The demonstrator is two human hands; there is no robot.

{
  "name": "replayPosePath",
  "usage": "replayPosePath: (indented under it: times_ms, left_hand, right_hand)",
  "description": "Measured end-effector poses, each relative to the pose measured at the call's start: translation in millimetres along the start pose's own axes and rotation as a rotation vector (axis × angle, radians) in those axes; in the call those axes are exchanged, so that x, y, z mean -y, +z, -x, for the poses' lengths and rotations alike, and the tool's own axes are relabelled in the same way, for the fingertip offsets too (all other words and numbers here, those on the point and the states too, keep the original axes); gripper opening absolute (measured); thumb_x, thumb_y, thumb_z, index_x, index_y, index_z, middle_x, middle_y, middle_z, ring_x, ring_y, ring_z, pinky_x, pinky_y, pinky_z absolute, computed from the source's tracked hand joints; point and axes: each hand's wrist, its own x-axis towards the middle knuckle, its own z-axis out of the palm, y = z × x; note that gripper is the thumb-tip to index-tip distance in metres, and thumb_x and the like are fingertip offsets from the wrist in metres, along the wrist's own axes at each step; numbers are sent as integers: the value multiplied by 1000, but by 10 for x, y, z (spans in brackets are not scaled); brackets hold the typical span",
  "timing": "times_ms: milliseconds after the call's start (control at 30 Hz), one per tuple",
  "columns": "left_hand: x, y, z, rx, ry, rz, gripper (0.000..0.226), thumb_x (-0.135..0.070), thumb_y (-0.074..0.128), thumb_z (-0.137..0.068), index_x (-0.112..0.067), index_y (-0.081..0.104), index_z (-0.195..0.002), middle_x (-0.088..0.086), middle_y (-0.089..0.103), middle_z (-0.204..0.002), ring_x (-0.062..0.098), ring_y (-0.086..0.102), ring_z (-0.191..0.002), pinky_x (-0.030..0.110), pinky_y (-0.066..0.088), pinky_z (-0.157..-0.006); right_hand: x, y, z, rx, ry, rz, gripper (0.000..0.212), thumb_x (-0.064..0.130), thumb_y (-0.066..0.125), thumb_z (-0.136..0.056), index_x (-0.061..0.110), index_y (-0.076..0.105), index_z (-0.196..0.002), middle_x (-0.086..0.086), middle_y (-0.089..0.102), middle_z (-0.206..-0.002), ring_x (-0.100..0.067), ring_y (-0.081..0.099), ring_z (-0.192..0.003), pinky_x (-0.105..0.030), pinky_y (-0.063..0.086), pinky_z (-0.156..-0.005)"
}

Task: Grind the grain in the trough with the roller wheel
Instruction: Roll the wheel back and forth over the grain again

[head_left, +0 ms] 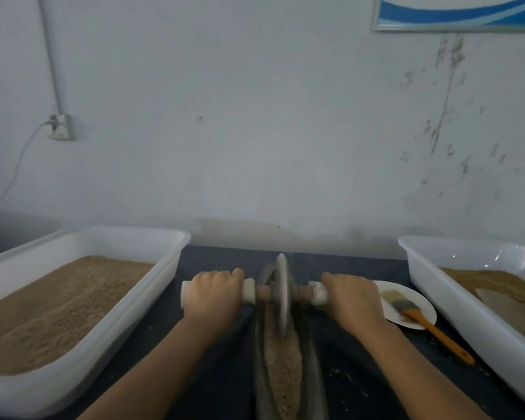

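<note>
Between both hands, roller wheel upright in trough, resting on grain. Left hand and right hand fingers curled tight around white-wrapped axle handles.

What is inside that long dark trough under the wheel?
The trough holds a strip of pale crushed grain along its middle, with the roller wheel standing in it. The wheel hides the grain beneath it, and the trough's far end is behind it.

Upright roller wheel in grain-filled trough
</note>
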Motion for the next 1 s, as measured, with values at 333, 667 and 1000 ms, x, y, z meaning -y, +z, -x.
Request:
replayPosePath:
  times_ms: [333, 667, 1000]
  left_hand:
    - [75, -846, 1123, -90, 331, 158, 53, -40, 87, -33, -34, 48, -68, -14, 47, -55, 3, 45, -44, 20, 25, -52]
    - [37, -73, 142, -31, 29, 35, 23, -43, 65, -81, -33, 45, -86, -9, 64, -86, 9, 61, -75, 25, 36, -62]
    - [51, -780, 1026, -62, 280, 173, 51, -35, 88, -35, -30, 49, -67, -9, 53, -57, 9, 54, -48, 22, 28, -51]
  right_hand:
    - [-130, -575, 1157, 193, -141, -37, 39, 51, 65, -65, 39, 44, -95, 12, 57, -90, -8, 59, -83, -34, 51, -67]
    - [19, -52, 126, 7, -7, 39, 22, 43, 66, -78, 30, 49, -85, 4, 65, -85, -19, 62, -76, -30, 34, -56]
    - [-198, -497, 967, 130, -194, -89, 35, 52, 64, -63, 37, 34, -73, 16, 53, -72, -4, 60, -71, -28, 45, -56]
